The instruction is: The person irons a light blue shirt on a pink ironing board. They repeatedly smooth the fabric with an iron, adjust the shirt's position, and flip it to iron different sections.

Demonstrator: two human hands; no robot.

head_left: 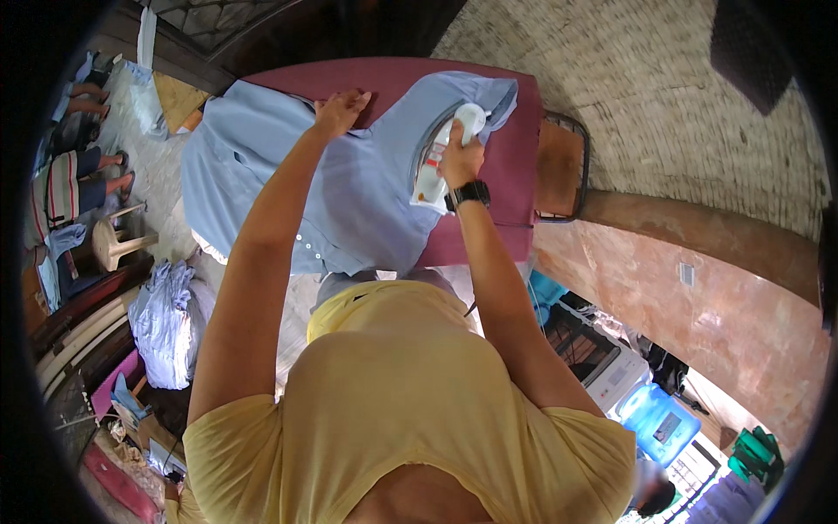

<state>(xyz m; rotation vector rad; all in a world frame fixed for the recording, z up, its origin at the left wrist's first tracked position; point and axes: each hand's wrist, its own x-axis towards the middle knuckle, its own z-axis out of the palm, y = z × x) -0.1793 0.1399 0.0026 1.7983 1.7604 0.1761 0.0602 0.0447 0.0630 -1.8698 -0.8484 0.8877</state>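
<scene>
A light blue button-up shirt (349, 192) lies spread over a maroon-covered ironing board (493, 196). Wrapped round the handle of a white clothes iron (471, 118), my right hand (461, 159) has it resting on the shirt near the sleeve at the right. A dark watch is on that wrist. My left hand (343, 113) is at the far edge of the shirt, fingers apart and nothing held in them, close to the bare maroon cover. Shirt buttons show along the near edge. The iron's soleplate is hidden against the cloth.
A brown-topped stool (559, 170) stands against the board's right end. At the left are a small beige stool (113, 243), a plastic-wrapped bundle of clothes (164, 323) and seated people's legs. A blue water jug (659, 424) is at the lower right.
</scene>
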